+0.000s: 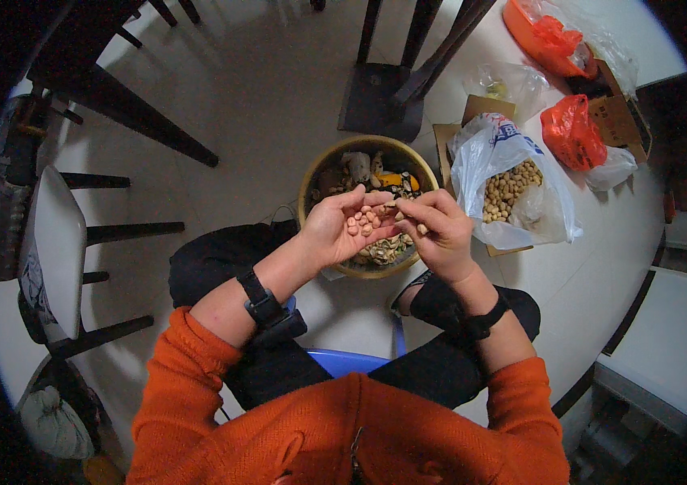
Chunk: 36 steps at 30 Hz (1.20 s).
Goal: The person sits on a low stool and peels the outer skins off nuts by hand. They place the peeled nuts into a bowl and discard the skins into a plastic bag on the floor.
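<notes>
My left hand [338,227] lies palm up with several shelled peanuts [366,219] cupped in it. Close against its fingertips, my right hand [440,233] pinches a small piece, apparently peanut shell, between thumb and forefinger; another peanut [422,228] shows at its curled fingers. Both hands are over a round waste bin [311,173] with a yellowish rim, which holds peanut shells [384,251] and other scraps. To the right, a white plastic bag [470,182] stands open with unshelled peanuts [508,188] inside.
A dark dustpan [379,100] stands beyond the bin. Red plastic bags [572,133], cardboard [616,124] and an orange basin [522,33] are at the upper right. Dark furniture legs [155,121] and a white chair [61,248] are on the left. A blue stool [346,362] is beneath me.
</notes>
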Available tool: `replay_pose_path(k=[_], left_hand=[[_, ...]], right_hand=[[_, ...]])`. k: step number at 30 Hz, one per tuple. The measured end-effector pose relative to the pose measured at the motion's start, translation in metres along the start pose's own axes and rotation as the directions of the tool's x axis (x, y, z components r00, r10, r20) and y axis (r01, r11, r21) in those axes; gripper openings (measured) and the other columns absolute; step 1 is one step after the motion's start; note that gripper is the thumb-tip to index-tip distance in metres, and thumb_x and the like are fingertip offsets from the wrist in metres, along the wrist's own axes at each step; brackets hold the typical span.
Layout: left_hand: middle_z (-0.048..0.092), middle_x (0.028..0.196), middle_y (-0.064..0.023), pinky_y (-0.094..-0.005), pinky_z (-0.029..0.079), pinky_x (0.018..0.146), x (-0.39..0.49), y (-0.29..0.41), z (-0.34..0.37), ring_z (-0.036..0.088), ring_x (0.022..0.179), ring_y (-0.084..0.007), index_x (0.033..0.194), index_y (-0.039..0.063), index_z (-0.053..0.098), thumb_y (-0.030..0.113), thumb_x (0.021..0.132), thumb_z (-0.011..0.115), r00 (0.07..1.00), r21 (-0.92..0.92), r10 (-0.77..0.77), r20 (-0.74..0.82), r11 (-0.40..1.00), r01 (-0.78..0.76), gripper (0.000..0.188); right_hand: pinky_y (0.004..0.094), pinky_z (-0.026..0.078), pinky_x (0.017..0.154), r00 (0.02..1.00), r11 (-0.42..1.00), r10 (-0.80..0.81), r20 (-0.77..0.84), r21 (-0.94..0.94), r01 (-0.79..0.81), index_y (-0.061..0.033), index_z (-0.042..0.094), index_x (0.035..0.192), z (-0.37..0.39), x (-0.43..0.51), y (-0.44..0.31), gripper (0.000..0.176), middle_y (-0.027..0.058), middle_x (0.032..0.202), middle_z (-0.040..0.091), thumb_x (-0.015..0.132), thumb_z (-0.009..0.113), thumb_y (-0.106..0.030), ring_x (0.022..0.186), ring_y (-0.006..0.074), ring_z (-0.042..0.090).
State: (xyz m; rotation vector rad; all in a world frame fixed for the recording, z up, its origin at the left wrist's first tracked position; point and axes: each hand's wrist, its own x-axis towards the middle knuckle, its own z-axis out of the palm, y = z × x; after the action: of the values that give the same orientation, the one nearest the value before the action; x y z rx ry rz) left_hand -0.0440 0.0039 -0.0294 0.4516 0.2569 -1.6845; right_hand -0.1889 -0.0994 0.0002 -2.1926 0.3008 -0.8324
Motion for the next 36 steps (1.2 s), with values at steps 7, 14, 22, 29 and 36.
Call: replay_pose_path(k=[7,14,22,29,36], left_hand=[[0.055,0.101,-0.0140,-0.0309,0.049,0.081,-0.004,-0.001,0.001,0.056,0.091,-0.0206,0.108,-0.003,0.048,0.010,0.084,0.050,0.997,0.187,0.072,-0.005,0.980,-0.070,0.028],[0.057,0.087,-0.0118,-0.0296,0.052,0.072,-0.002,-0.001,0.000,0.059,0.077,-0.0178,0.097,-0.002,0.052,0.006,0.083,0.052,0.988,0.194,0.128,-0.090,0.975,-0.108,0.017],[0.059,0.082,-0.0145,-0.0318,0.054,0.067,-0.003,0.004,0.004,0.061,0.076,-0.0221,0.086,-0.004,0.054,0.018,0.084,0.049,0.990,0.063,0.065,-0.122,0.996,-0.058,0.022],[0.056,0.073,-0.0058,-0.0212,0.048,0.049,-0.003,0.006,0.002,0.054,0.059,-0.0113,0.090,0.001,0.055,0.019,0.086,0.048,0.997,0.214,0.018,-0.079,0.977,-0.001,0.020],[0.051,0.067,-0.0006,-0.0148,0.037,0.040,-0.006,-0.002,0.010,0.047,0.054,-0.0045,0.086,0.002,0.057,0.013,0.080,0.060,0.990,0.501,0.109,-0.087,0.864,-0.051,0.014]], right_hand=[[0.0274,0.044,0.052,1.000,0.998,-0.003,-0.002,-0.058,0.002,-0.0045,0.062,0.091,0.001,0.002,0.000,0.028,0.0084,0.073,0.053,0.063,0.067,0.001,0.062,0.0205,0.054],[0.0279,0.044,0.053,0.999,0.998,0.033,0.003,-0.061,-0.032,-0.0034,0.062,0.090,0.000,0.001,0.001,0.027,0.0093,0.073,0.054,0.063,0.067,0.000,0.061,0.0216,0.054],[0.0214,0.040,0.053,0.867,0.854,0.455,0.204,0.174,-0.490,-0.0018,0.056,0.102,-0.002,0.000,0.012,0.026,0.0028,0.075,0.055,0.076,0.060,-0.007,0.062,0.0116,0.051],[0.0144,0.027,0.045,0.676,0.158,0.498,0.544,0.709,-0.687,-0.0043,0.038,0.122,-0.010,0.003,0.007,0.042,0.0030,0.093,0.052,0.084,0.051,-0.013,0.056,0.0051,0.038],[0.0318,0.046,0.069,0.932,0.958,0.241,0.270,0.089,-0.273,-0.0023,0.049,0.110,0.002,0.000,0.004,0.033,0.0138,0.086,0.058,0.078,0.054,-0.010,0.076,0.0262,0.058]])
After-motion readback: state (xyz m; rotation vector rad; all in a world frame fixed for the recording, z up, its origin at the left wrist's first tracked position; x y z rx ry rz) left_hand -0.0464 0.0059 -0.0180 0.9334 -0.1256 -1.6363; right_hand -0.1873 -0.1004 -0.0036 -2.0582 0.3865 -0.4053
